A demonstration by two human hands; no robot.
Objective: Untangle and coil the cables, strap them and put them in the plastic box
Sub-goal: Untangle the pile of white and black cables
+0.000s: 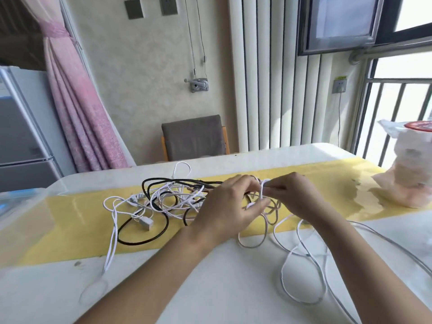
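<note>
Both hands meet over the right end of the tangle (170, 197), and the way they hold tells what step this is. The left hand (228, 206) curls its fingers over the top and its thumb underneath a small bunch of white cable (263, 187), gripping it so the turns already gathered do not spring apart. The right hand (298, 197) pinches the same cable just beside it, seemingly to feed or pull a strand through; the fingertips hide the exact crossing. The bunch is held slightly above the counter (210, 277), probably so that free loops can fall away under their own weight. Several slack white loops lie on the near side below the right wrist, which suggests that this length is already loose. The rest of the task's cables sit to the left on the yellow runner (70, 230): thin white leads knotted through a black cable (136, 243), whose wide loop lies flat. By my reading the work is early, with one cable being worked out and nothing strapped. The plastic box (23, 202) waits at the left edge, well apart from the hands and within reach for later. A white bag (411, 174) stands far right, clear of the cables.
</note>
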